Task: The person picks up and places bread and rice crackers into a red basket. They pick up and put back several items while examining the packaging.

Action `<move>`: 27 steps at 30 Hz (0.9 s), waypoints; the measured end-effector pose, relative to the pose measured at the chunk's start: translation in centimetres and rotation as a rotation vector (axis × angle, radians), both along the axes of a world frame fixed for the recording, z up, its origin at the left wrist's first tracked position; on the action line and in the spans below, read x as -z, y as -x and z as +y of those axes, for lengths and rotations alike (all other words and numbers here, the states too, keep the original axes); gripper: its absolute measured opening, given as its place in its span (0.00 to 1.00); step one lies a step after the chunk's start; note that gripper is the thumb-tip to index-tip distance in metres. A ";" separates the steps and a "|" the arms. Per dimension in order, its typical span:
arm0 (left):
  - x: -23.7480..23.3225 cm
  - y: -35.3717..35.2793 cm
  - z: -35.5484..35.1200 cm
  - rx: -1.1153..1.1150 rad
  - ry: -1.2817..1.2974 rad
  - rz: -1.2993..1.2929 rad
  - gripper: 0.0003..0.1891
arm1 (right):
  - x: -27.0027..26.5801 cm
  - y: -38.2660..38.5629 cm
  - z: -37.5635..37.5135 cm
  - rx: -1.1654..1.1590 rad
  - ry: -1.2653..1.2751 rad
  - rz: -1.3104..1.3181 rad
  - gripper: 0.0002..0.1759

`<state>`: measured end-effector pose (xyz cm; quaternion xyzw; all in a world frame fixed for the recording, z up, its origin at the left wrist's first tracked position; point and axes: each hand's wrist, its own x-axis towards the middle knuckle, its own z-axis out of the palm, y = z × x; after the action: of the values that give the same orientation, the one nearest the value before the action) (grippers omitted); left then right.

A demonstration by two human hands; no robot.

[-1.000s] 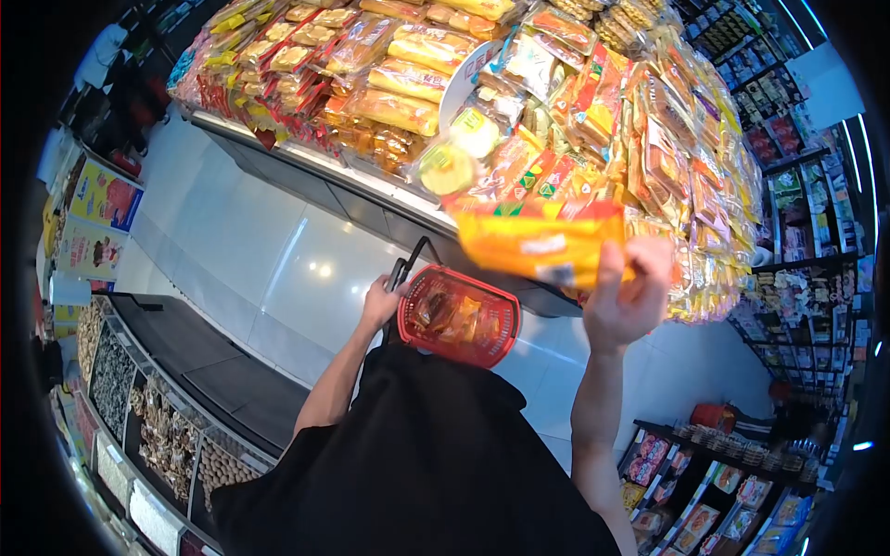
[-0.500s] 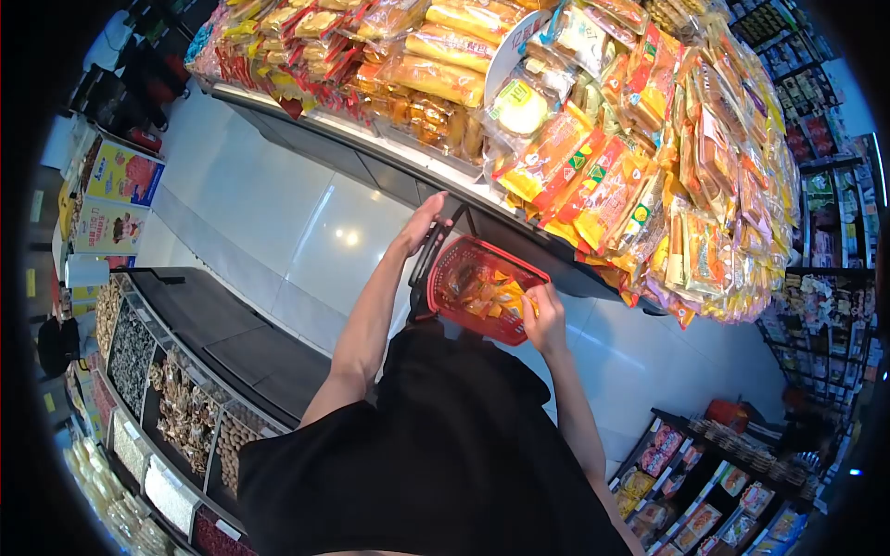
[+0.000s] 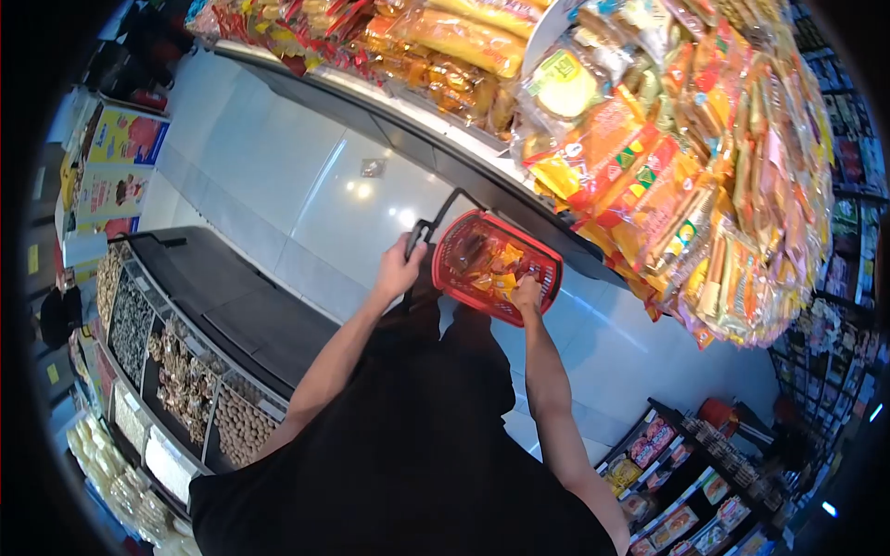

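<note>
My left hand (image 3: 399, 271) is closed around the black handle (image 3: 441, 209) of a red shopping basket (image 3: 549, 274). The basket hangs in front of my legs, tilted, with its open top toward me. Inside lie several orange-yellow snack packets (image 3: 507, 257) and a dark item (image 3: 470, 250) that I cannot name. My right hand (image 3: 527, 294) reaches over the near right rim, its fingers bunched against one of the orange-yellow packets. Its fingertips are partly hidden.
Ahead stands a display counter (image 3: 417, 120) heaped with wrapped snacks (image 3: 640, 167). Bins of dried goods (image 3: 243, 426) line the left. A low shelf of packaged food (image 3: 677, 482) is at the lower right. Tiled floor (image 3: 306, 185) runs between.
My right hand has moved from the basket's right rim down into it. My left hand now grips the handle, its fingers curled rather than stretched. The counter has shifted right in view.
</note>
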<state>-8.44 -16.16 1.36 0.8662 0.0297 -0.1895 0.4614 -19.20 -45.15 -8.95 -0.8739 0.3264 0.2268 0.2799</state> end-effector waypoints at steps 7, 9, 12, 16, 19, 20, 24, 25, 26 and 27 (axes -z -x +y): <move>1.4 -0.5 4.9 -0.175 -0.015 0.091 0.18 | 6.3 0.8 3.5 -0.078 -0.061 0.027 0.07; 0.0 -0.7 4.3 -0.141 0.004 0.150 0.19 | 11.7 2.7 4.6 -0.263 -0.155 -0.033 0.05; -1.6 0.1 3.6 -0.084 0.275 0.278 0.21 | 11.2 1.8 7.3 -0.383 -0.157 0.020 0.04; 1.4 2.0 3.6 0.001 0.474 0.095 0.22 | 9.9 -0.8 9.7 0.388 -0.941 -0.270 0.05; 0.1 1.1 5.4 -0.054 0.652 0.405 0.20 | 3.2 -6.2 11.3 0.224 -0.335 -0.633 0.05; 0.2 0.5 6.4 -0.062 0.654 0.438 0.20 | -0.5 -8.9 12.2 0.177 -0.157 -0.765 0.05; 4.0 -2.8 12.1 -0.085 0.685 0.396 0.14 | -11.8 -21.5 21.3 0.016 -0.182 -0.765 0.05; 5.0 -3.8 13.9 -0.118 0.780 0.495 0.11 | -11.6 -24.3 23.8 -0.104 -0.214 -0.770 0.05; 6.3 -4.6 15.5 -0.069 0.790 0.511 0.10 | -10.1 -27.7 26.8 -0.262 -0.272 -0.777 0.05; 9.0 -4.0 16.6 0.034 0.866 0.489 0.11 | -8.2 -31.2 30.3 -0.389 -0.269 -0.674 0.05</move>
<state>-4.42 0.49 -7.61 0.5257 0.0417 -0.3896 0.7551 12.05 -14.82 -0.75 -0.9002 0.0126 0.0172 0.4350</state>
